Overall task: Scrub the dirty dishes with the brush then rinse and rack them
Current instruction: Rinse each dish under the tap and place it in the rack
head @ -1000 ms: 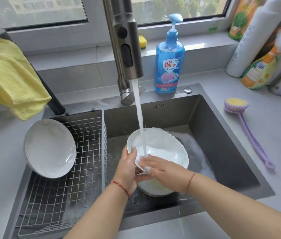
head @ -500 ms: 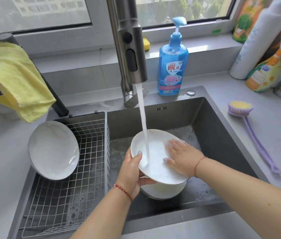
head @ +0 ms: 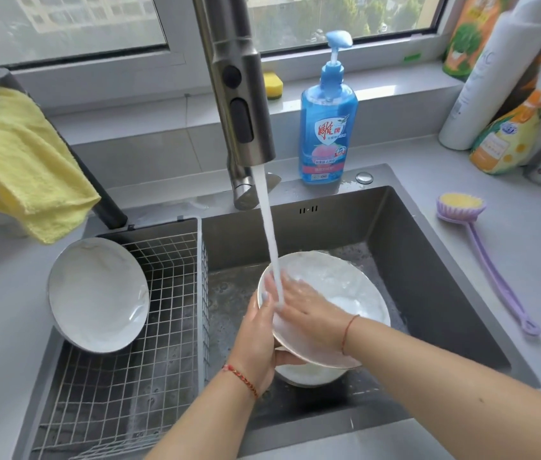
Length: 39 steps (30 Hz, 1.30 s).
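Head view: white plate tilted over the sink, under the water stream from the steel faucet. Left hand gripping the plate's left rim, thumb on the upper face and fingers wrapped beneath, closed on the plate. Right hand laid flat, fingers spread, palm down on the plate's inner face, pressing and clasping nothing; stream landing just at its fingertips. Below the plate, another white dish resting on the sink floor, partly hidden. Left compartment: wire rack with a white bowl leaning on its edge against the left wall. Purple long-handled brush with yellow bristles lying on the counter right of the sink, well apart from both hands. Blue dish-soap pump bottle standing at the far rim of the sink, right of the faucet. Yellow cloth draped at far left. Yellow sponge on the windowsill behind the faucet. Red string bracelets on both wrists.
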Available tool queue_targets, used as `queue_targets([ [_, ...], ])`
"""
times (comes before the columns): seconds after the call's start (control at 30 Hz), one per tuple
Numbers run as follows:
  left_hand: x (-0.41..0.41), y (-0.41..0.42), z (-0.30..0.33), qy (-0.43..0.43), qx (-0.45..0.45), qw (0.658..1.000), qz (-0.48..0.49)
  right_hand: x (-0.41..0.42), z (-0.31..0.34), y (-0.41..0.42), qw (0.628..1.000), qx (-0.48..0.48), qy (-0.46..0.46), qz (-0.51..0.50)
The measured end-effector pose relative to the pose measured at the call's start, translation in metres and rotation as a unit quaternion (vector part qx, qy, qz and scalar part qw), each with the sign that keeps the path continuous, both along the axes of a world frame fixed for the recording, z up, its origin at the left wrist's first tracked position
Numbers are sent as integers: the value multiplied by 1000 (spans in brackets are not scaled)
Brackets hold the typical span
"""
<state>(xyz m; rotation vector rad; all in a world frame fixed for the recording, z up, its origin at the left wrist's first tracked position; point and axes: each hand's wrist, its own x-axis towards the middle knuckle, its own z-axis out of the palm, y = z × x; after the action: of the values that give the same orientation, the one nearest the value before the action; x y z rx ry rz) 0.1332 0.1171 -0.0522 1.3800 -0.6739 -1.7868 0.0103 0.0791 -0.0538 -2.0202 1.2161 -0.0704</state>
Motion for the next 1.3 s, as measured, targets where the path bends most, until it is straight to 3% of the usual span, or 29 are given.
queue_targets([
  [0.13, 3, 4, 1, -1, 9, 999, 32, -25, -11, -24, 986, -70, 146, -29],
  [0.27, 7, -1, 1, -22, 14, 997, 68, -45, -5, -14, 976, -35, 204, -62],
  [0.43, 13, -15, 1, -49, 20, 995, 86, -60, -7, 30, 998, -43, -36, -35],
  [0.57, 12, -24, 2, -58, 23, 997, 55, -61, -19, 49, 973, -221, -63, -10],
  [0.7, 9, -29, 3, -65, 18, 996, 52, -58, -10, 47, 959, -268, -67, -58],
  [0.8, 4, -31, 6, -85, 3, 996, 19, -57, 4, 43, 958, -241, -86, -126],
  [0.97, -11, -36, 16, -261, -58, 963, -35, -51, 20, 35, 965, -132, -133, -183],
  [1.07, -10, -43, 16, -303, -57, 949, -63, -45, 32, 31, 963, -85, -167, -195],
  [1.13, -7, -49, 11, -245, -19, 969, -35, -42, 38, 27, 964, -61, -167, -198],
  [1.2, -5, -53, 2, -132, 48, 989, 45, -38, 43, 21, 968, -33, -159, -194],
  [1.3, 5, -51, 2, -65, 106, 990, 69, -30, 48, 13, 969, 3, -157, -189],
])
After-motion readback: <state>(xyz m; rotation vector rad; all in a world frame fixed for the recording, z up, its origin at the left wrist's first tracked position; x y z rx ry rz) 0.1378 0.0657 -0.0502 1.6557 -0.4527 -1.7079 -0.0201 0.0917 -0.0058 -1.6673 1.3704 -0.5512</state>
